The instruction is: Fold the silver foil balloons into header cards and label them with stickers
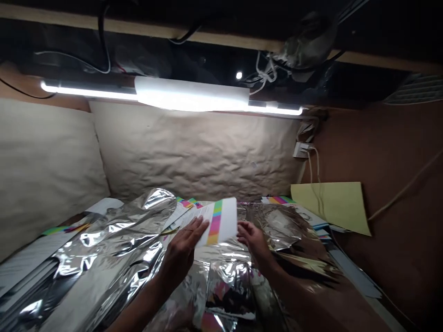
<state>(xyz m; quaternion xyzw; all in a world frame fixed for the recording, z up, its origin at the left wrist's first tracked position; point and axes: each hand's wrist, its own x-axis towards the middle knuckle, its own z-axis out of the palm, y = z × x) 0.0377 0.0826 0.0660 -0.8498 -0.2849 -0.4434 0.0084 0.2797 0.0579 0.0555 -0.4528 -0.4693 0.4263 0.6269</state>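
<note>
A white printed sheet (226, 219) with a rainbow stripe is tilted up over the middle of the work surface. My left hand (183, 242) lies flat over its left part, fingers stretched across the printed text. At the sheet's right edge, my right hand (252, 236) has its fingers curled in a pinch on the paper. Below the hands is shiny silver film (221, 251). A clear-wrapped packet with a dark and pink picture (230, 293) lies nearer to me.
Crumpled silver film (114, 244) covers the left side, beside printed papers (27, 256). On the right are more film (280, 226) and a yellow sheet (332, 205). A lit tube lamp (194, 94) hangs above, with cords and a wall outlet (302, 150) nearby.
</note>
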